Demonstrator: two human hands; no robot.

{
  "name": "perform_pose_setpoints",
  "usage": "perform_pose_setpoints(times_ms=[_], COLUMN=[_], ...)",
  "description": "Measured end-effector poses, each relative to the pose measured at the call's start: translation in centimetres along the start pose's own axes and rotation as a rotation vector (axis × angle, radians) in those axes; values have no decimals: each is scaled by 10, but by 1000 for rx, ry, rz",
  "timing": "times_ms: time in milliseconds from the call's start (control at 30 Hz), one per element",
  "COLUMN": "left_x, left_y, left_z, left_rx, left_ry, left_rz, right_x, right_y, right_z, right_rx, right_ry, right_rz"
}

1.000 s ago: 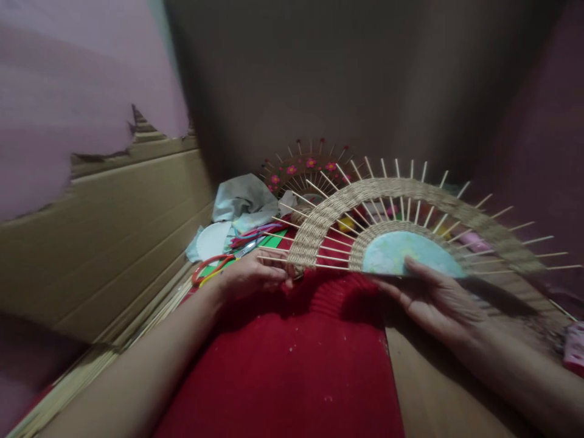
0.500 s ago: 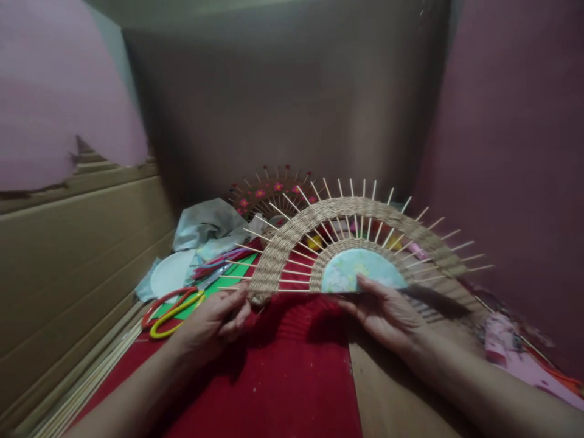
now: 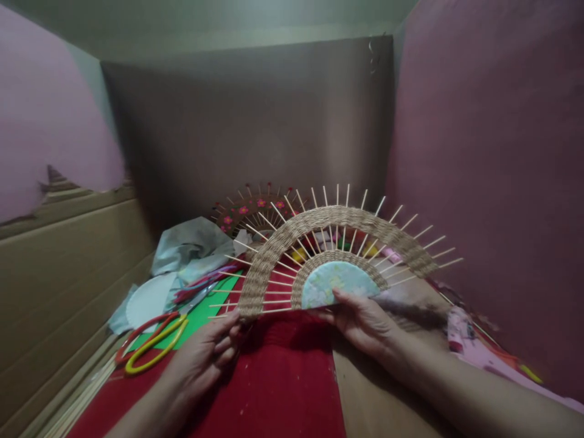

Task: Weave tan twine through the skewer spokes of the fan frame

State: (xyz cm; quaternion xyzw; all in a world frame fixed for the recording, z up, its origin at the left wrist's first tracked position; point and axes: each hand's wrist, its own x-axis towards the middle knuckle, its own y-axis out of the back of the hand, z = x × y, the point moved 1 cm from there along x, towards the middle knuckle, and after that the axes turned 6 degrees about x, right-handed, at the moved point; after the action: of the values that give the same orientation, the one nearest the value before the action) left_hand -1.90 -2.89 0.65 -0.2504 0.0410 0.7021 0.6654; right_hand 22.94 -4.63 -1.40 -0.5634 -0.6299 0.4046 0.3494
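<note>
A half-round woven fan [image 3: 337,217] of thin sticks and twisted cord is held up in front of me, its arch at the top. Pale blue flowered fabric [image 3: 335,283] covers the half-disc at its base. My left hand [image 3: 216,347] pinches the lower left corner, where the outer woven band ends. At the bottom edge, my right hand [image 3: 360,322] grips the half-disc, thumb on the front and fingers behind, partly hidden. Bare stick ends stand out past the outer band all round.
Scissors [image 3: 157,351] with red and yellow handles lie on green sheet [image 3: 201,316] at left. Behind are crumpled fabric [image 3: 191,246], a white disc [image 3: 150,301] and a flowered fan [image 3: 249,210]. A pink glue gun [image 3: 474,350] lies right. Cardboard [image 3: 68,274] walls the left side.
The view has tilted up and shifted, so the surroundings appear lower and further left. Both hands keep their hold on the fan, which has tipped slightly.
</note>
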Motion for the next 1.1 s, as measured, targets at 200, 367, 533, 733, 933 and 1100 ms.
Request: perform_pose_setpoints(times_ms=[200,367,533,733,933,1100], left_x=[-5,-11,-14,-14,-19,-18], left_y=[-3,-9,-13,-14,-18,-18], left_z=[-3,-4,1,7,14,14], left_rx=[-15,-36,-17,15,18,9], left_ry=[49,74,70,35,-14,-40], left_rz=[118,169,164,159,126,144], right_x=[-3,-3,-2,-3,-7,-6], right_y=[0,0,-2,-3,-4,-2], right_z=[0,0,0,0,1,3], right_rx=[-34,-85,-55,-97,-140,-78], right_ry=[11,25,28,-12,-59,-68], right_rz=[-6,-32,-25,-73,-110,-55])
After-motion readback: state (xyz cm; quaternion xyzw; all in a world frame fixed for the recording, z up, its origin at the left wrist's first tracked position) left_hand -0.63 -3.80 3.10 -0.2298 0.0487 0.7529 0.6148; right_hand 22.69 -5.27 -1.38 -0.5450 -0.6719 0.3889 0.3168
